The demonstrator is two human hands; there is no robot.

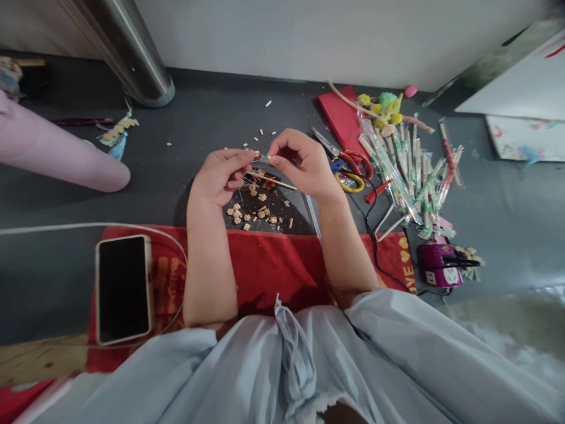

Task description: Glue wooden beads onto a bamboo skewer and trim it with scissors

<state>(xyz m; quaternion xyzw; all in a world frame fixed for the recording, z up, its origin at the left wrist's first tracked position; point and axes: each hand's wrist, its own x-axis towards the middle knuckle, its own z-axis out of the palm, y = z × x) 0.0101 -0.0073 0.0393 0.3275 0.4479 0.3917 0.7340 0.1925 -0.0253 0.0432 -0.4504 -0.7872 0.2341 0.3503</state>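
My left hand [218, 175] is closed, with a small pale piece [256, 153] pinched at its thumb and fingertips. Close beside it, my right hand [302, 163] pinches another small pale piece [270, 158]. Something thin and clear seems to lie between the two fingertips, too small to make out. Just below the hands a thin wooden stick [280, 182] crosses over a dark, colourful bit. Several loose beige pieces [261, 213], some flower-shaped, are scattered on the grey table [207, 112] under my hands.
Scissors [348, 165] lie right of my right hand, beside a red packet [338, 112] and several wrapped sticks [408, 159]. A purple corded device [439, 265] sits at the right. Left are a phone [123, 288] on a red cloth [273, 259], a white cable [88, 225] and a pink bottle [66, 147].
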